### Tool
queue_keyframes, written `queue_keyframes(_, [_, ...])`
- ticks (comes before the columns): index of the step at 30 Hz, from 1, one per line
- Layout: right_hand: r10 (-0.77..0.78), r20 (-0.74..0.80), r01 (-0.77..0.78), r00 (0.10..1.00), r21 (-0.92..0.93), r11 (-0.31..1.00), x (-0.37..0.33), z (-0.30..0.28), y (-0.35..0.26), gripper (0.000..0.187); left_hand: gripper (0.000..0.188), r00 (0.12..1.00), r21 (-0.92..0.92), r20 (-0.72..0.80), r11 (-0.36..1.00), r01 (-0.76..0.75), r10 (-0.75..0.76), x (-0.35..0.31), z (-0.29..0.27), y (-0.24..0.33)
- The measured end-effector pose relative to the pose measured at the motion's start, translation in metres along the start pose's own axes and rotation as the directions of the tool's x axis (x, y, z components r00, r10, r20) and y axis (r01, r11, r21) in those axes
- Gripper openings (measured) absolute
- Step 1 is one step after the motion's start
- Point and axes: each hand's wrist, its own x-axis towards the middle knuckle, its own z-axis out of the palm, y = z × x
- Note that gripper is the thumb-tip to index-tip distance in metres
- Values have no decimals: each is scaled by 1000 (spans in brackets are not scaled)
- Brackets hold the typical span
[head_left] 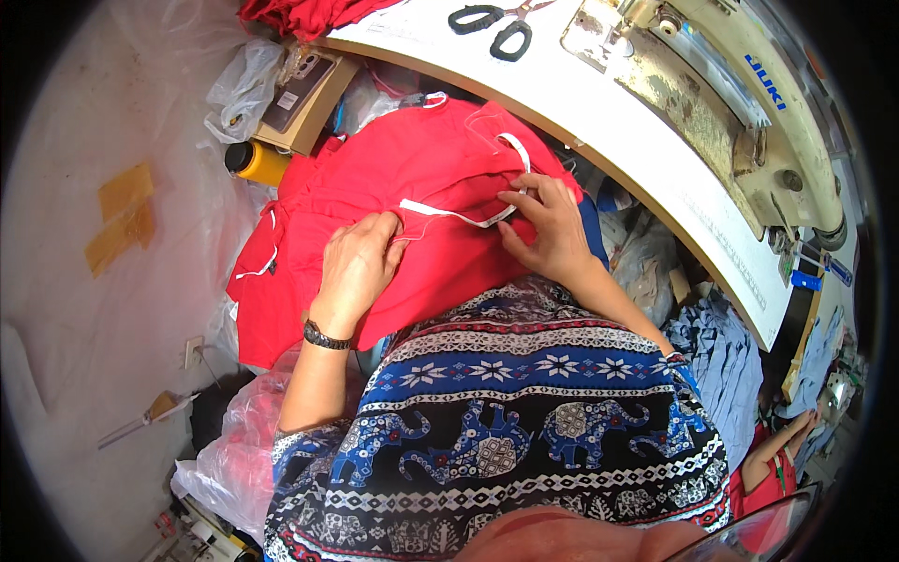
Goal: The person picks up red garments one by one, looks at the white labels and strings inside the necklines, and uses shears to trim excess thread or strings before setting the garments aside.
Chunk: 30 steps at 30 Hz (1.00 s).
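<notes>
You wear a black printed top with a blue band of white star-shaped flowers, a row of blue-and-white elephants, white diamond-patterned borders and touches of red. Its patterned sleeves are short. Your left hand has a dark link-band wristwatch at the wrist; eyeglasses show low right.

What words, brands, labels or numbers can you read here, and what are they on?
Sewing machine: large blue capital letters, clear enough to read, but I don't copy out brands or wording.
Dark packet: a white label, its print too small to read.
Table: faint marks, too small to read.
White strip: too small to tell whether it is marked.
</notes>
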Motion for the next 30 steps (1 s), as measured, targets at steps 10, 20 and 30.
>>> queue_keyframes(10, [71,128,-119,989,412,903,27,43,-22,17,16,972,-421,233,904,67,36,-7,-37,33])
queue_keyframes(20, [227,50,-208,972,627,750,6,39,-21,11,17,1000,-636,-12,772,-6,-2,29,15,22])
queue_keyframes(30, [283,143,-298,948,709,639,-3,31,-16,9,9,995,-621,97,780,81,-26,33,21,22])
